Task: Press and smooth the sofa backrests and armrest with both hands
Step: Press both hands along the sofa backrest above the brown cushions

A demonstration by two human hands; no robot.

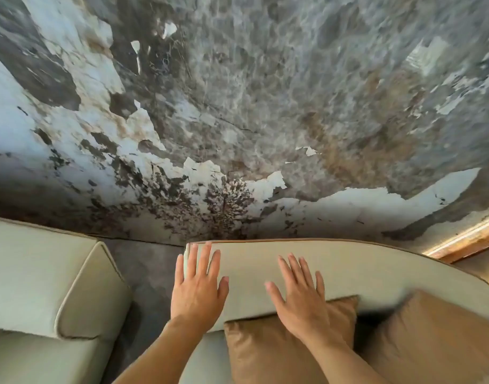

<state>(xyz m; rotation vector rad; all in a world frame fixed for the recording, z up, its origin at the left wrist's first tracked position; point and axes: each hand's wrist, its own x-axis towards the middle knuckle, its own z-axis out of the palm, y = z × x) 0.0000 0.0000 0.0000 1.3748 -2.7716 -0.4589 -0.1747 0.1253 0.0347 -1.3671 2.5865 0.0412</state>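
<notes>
Backrest (pixel 334 273) of pale cream fabric runs across the lower middle of the frame, its long axis lying left to right and curving down toward the lower right edge, with a thin tan piping line along its far top rim. Both hands lie flat on its broad upper face, palms down, fingers pointing up the frame toward the wall. Left hand (pixel 198 289) sits at the backrest's left end, fingers spread and fingertips reaching almost to the piped rim; its grip is released, grasping nothing, only pressing on the cloth. Right hand (pixel 300 297) rests just beside it toward the centre, fingers fanned, likewise loose and flat against the fabric, its heel overlapping the upper edge of a brown cushion (pixel 279 350) that leans against the backrest's front. A second brown cushion (pixel 437 339), smooth and slightly glossy, stands at the lower right. At the lower left a separate cream sofa section (pixel 44 278) shows a rounded, piped end, set apart from the backrest by a strip of dark grey floor (pixel 146 275). Behind, a marbled grey, white and rust wall (pixel 237 92) fills the upper frame.
</notes>
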